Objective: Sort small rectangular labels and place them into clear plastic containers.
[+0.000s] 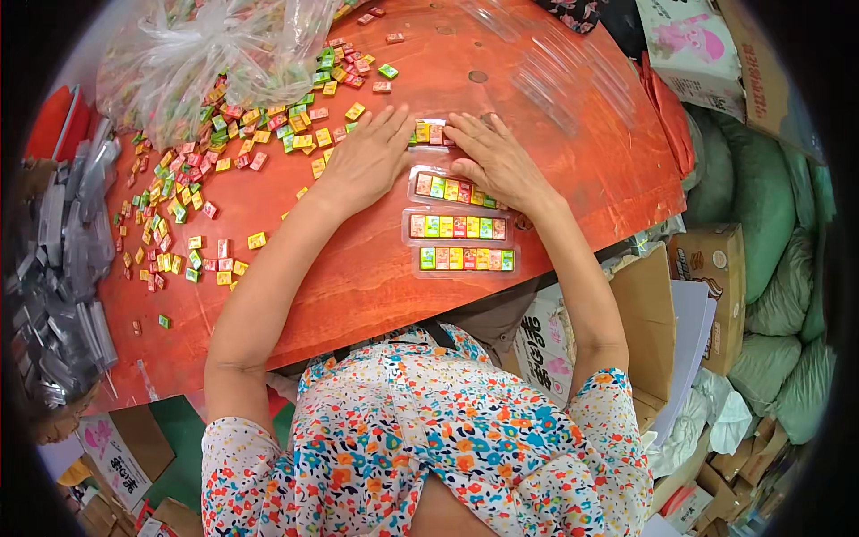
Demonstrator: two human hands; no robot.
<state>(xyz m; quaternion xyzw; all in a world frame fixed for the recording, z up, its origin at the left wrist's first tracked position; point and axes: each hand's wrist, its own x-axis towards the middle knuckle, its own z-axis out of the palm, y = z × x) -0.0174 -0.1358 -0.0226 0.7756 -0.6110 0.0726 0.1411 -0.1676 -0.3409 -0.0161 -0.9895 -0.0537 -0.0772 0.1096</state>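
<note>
Both hands, left (365, 164) and right (495, 161), lie spread, fingertips touching a clear plastic tray (430, 132) of small square candies.

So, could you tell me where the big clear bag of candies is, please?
In the head view, the clear bag sits at the table's far left, beyond the loose candies and the left hand.

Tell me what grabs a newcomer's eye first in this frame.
The orange-red table fills the view, with bright little candies scattered across its left side. At centre, the left hand and right hand rest on a small row of candies, above three clear trays filled with colourful pieces.
</note>
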